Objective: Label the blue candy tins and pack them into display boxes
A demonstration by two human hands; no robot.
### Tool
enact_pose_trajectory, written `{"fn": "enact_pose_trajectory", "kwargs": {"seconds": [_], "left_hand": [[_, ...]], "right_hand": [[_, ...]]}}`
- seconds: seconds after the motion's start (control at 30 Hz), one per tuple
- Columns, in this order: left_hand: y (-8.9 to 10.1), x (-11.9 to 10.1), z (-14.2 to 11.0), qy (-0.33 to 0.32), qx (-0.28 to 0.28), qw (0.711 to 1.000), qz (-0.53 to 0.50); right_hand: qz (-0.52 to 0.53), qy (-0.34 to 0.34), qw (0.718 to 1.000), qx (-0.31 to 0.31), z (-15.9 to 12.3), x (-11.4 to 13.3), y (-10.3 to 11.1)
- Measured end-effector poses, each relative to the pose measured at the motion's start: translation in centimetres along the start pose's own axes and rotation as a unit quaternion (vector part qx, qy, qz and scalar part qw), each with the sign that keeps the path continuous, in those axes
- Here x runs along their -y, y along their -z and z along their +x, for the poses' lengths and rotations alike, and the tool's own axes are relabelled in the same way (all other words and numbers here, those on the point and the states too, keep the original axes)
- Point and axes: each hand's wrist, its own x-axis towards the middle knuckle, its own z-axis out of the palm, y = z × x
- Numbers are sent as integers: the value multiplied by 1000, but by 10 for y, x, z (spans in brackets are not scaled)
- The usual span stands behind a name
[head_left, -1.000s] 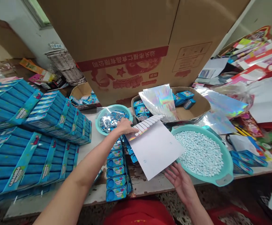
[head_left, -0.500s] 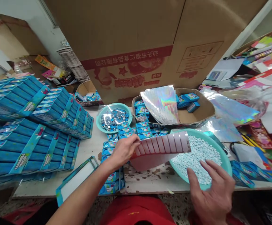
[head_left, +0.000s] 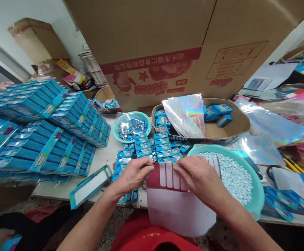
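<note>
Apparently light, bendy sheet point(head_left: 180, 212) between left hand point(head_left: 133, 174) and right hand point(head_left: 202, 177)

The sheet hangs at the near edge of the table point(head_left: 103, 157), thumbs and fingers pinching its top. It looks thin and easy to crease, so its margins seem the safest hold. Small blue boxes point(head_left: 142, 146) lie just beyond; a bowl point(head_left: 258, 202) of pale sweets point(head_left: 231, 174) crowds the right side.

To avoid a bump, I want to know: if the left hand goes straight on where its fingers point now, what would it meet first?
Most likely the right hand, which grips the same sheet; depth is unclear in this single view.
</note>
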Motion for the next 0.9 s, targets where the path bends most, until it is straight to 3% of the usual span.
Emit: {"fn": "enact_pose_trajectory", "kwargs": {"seconds": [0.27,0.37,0.43,0.5,0.57,0.73,0.8,0.9], "left_hand": [[-40,33,-16,50,-93,994,-29],[-51,37,-3,59,-88,992,-71],[-55,36,8,52,-68,993,-84],[-58,36,18,12,-68,997,-36],[-61,37,23,-57,-91,991,74],[-71,45,24,-192,-141,896,374],[-74,46,23,-219,-143,871,416],[-78,46,23,-236,-156,865,414]], "right_hand": [[-34,5,999,15,-16,4,-41],[-15,-14,998,65,-14,-6,-43],[15,-39,990,134,-7,-13,-42],[44,-81,975,202,1,-19,-42],[62,-119,964,230,6,-24,-45],[87,-153,957,229,7,-33,-47],[101,-157,955,230,8,-38,-44],[116,-161,954,225,12,-44,-39]]}}
